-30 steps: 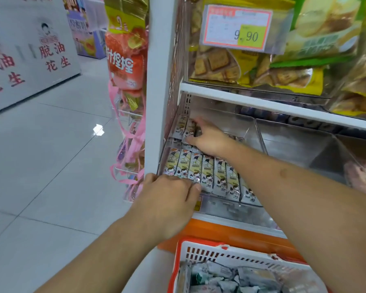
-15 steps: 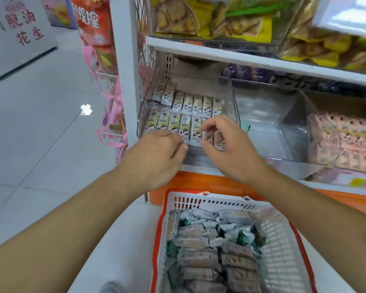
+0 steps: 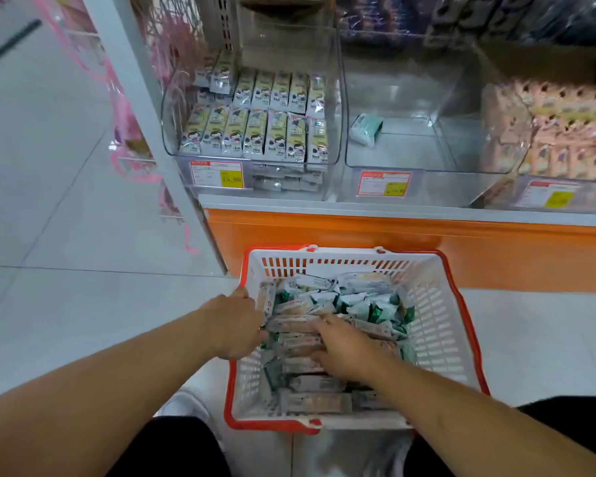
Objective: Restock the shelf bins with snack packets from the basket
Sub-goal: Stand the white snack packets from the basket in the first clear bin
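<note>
From the head view, both hands are down in the white basket (image 3: 437,325) with the orange rim, which sits on the floor just in front of the orange shelf base. The left hand (image 3: 236,327) is at the basket's left wall, fingers curled in among the snack packets (image 3: 327,342); whether it truly grips one I cannot tell. The right hand (image 3: 344,346) lies spread over the long pale packets near the middle of the heap, fingers fairly straight, pressing or sorting rather than clasping.

Farther off, on the shelf, the left bin (image 3: 172,132) holds two tidy rows of small upright packets and looks nearly full. The middle bin (image 3: 427,166) is almost bare, with a single green-and-white packet (image 3: 367,127) lying at its left side. The right bin (image 3: 503,139) is stacked with pink packets.

This looks like the picking step: gathering a fresh handful from the basket. The green packets in the heap seem to match the lone one in the middle bin, so the next move likely calls for closing on a bunch and lifting it up and away to that bin.
</note>
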The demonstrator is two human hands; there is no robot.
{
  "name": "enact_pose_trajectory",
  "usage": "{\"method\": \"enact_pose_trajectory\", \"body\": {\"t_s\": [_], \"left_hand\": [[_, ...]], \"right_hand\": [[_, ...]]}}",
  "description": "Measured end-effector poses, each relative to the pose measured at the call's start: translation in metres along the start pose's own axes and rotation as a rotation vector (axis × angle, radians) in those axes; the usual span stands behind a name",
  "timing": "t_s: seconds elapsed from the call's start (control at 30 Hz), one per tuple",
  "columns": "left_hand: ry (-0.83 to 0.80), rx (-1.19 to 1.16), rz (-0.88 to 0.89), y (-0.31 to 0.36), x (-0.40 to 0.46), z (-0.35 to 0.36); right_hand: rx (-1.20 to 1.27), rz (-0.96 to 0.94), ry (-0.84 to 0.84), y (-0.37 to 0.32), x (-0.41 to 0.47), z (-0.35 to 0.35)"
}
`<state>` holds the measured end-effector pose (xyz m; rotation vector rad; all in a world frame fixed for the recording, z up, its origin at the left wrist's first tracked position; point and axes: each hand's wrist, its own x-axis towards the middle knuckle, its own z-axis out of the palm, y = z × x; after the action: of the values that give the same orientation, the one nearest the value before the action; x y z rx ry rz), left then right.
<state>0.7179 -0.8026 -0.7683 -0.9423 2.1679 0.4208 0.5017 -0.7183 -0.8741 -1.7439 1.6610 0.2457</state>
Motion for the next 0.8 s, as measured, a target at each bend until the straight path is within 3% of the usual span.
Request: {"method": "enact_pose_trajectory", "body": {"t_s": [0.17, 0.33, 0.4, 0.5, 0.57, 0.7, 0.8], "left_hand": [[0.056, -0.091, -0.006, 0.000, 0.010, -0.008], [0.099, -0.480, 0.039, 0.007, 0.017, -0.034], [0.034, -0.682, 0.074, 0.010, 0.015, -0.047], [-0.179, -1.242, 0.184, 0.014, 0.004, -0.064], [-0.212, -1.436, 0.267, 0.014, -0.006, -0.075], [0.061, -1.417, 0.250, 0.021, -0.035, -0.102], [0.258, -1.478, 0.177, 0.019, -0.050, -0.115]], "right_hand": [[0.023, -0.018, -0.004, -0.004, -0.001, -0.016], [0.112, -0.131, 0.086, -0.013, -0.021, -0.079], [0.138, -0.193, 0.171, -0.019, -0.032, -0.110], [0.142, -0.287, 0.287, -0.029, -0.058, -0.156], [0.146, -0.334, 0.352, -0.030, -0.081, -0.179], [0.162, -0.350, 0.498, -0.035, -0.112, -0.200], [0.239, -0.309, 0.509, -0.054, -0.118, -0.210]]}}
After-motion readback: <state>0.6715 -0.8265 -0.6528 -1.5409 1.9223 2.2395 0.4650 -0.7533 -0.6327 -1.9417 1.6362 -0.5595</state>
